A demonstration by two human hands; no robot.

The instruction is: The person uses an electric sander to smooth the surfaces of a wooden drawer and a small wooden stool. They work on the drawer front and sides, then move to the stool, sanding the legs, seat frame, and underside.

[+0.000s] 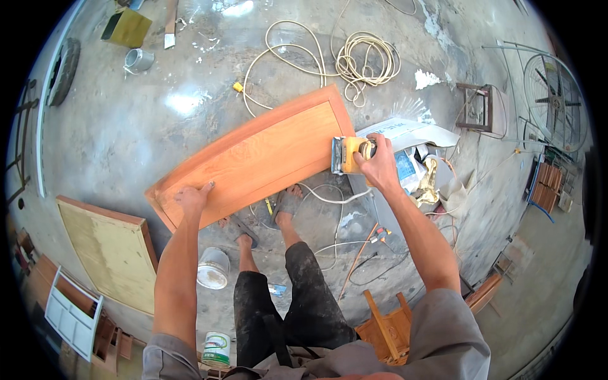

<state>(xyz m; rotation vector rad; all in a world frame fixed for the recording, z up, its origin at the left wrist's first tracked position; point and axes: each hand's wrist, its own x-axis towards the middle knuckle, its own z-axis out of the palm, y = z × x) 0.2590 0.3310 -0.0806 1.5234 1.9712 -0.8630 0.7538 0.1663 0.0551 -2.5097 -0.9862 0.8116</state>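
Observation:
A reddish-brown wooden door panel (272,149) with a raised frame lies slantwise in front of me. My left hand (191,199) rests on its near left end, thumb and fingers spread against the wood. At the panel's right end, my right hand (375,164) is closed around a yellow electric sander (348,154). The sander's pad is at the panel's right edge, and it looks tilted; whether the pad touches the wood I cannot tell. A pale cord (342,200) runs away below the sander. What supports the panel is hidden.
Coiled pale cable (367,58) lies beyond the panel. A cream-faced panel (107,250) stands at left, near a white bucket (213,269) and a paint can (216,349). Sheets and wrappings (421,168) lie at right. A wooden stool (386,329) and large fan (554,101) are further right.

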